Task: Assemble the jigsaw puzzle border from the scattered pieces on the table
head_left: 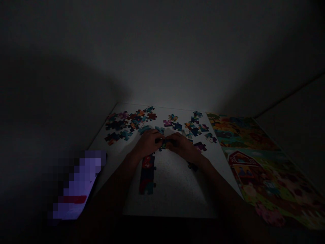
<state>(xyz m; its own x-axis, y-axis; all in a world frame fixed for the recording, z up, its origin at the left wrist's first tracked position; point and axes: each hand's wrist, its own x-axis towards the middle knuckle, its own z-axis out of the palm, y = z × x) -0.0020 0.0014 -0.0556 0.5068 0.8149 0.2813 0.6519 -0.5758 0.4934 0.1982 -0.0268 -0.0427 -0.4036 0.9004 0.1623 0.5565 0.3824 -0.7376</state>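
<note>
Forearms (114, 188) reach in from the bottom of the frame, dim in the low light, and converge over a white tabletop (177, 191) that runs up to a pale wall (162, 57). Largest on it is a printed farm-scene sheet (262, 171) along the right side, with a red barn (241, 166) on its nearer part. Off the near left corner sits a glowing screen (76, 186), too pixelated to name further.

Next in size comes an assembled strip of jigsaw pieces (147, 174), its long axis pointing away from the person with a slight lean. Beyond it, loose jigsaw pieces (129, 124) lie flat in two spreads, the left one denser. A purple piece (200, 146) lies just beside the right hand (182, 145).

Smallest, and central to the scene, is a dark teal jigsaw piece (163, 145), held above the tabletop just past the strip's far end. The right hand and the left hand (147, 142) are both curled, pinching it between them; which way it points is lost in the gloom. It looks like pressed card: light, thin and stiff, though the tabs could bend if forced. The edges are the best place to take hold of it.
</note>
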